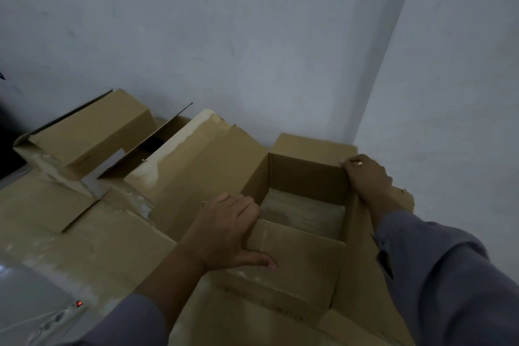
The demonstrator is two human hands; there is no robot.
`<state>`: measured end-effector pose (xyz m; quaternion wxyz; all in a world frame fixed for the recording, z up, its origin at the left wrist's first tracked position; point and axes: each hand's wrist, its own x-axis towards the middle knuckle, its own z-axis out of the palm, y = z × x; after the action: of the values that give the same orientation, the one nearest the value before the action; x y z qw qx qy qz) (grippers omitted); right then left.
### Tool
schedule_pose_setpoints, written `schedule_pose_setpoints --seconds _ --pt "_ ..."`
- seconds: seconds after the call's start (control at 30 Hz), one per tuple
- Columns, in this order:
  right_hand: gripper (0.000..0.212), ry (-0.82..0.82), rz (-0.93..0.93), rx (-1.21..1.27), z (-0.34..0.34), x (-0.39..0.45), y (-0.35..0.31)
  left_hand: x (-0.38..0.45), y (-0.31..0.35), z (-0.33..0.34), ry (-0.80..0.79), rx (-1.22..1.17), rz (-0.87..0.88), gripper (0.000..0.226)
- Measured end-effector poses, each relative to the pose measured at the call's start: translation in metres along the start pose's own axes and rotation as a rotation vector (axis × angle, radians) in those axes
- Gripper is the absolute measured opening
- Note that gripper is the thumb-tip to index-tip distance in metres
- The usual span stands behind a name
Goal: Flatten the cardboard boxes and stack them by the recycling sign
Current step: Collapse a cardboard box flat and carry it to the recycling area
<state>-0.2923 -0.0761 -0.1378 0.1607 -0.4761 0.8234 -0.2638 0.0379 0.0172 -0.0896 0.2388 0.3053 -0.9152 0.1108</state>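
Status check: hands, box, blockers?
Left hand grips near-left corner of open cardboard box, right hand grips far-right corner. Box not yet flattened. Flattened cardboard alongside; nothing blocking.

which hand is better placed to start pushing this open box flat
Left, probably. The left hand already grips the open box at its near-left corner, fingers inside. The right hand only holds the far-right corner, suited to steadying.

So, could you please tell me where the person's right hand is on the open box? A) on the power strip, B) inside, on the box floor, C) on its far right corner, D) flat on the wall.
C: the right hand grips the far right top corner of the open box, its fingers curled over the rim.
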Motion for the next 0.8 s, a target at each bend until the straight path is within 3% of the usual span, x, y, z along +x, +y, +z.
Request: schedule_pose_setpoints --seconds 0.13,0.3,0.57,0.7,0.8 --pt "0.047 0.169 0.050 0.400 -0.010 -0.007 -0.006 -0.001 -0.003 -0.017 0.027 0.031 -0.010 0.072" --pt "0.027 0.142 -0.027 0.338 -0.047 -0.007 -0.003 -0.004 -0.027 -0.042 -0.047 -0.007 -0.153 0.074" --pt "0.032 0.139 0.050 0.298 -0.108 -0.035 0.040 0.019 -0.063 -0.079 -0.346 0.212 -0.636 0.084" --pt "0.021 0.136 0.074 0.208 -0.118 -0.053 0.060 0.028 -0.076 -0.073 -0.352 0.173 -0.734 0.115" --pt "0.030 0.099 0.089 0.099 -0.118 -0.061 0.068 0.035 -0.076 -0.065 -0.470 0.198 -0.739 0.129"
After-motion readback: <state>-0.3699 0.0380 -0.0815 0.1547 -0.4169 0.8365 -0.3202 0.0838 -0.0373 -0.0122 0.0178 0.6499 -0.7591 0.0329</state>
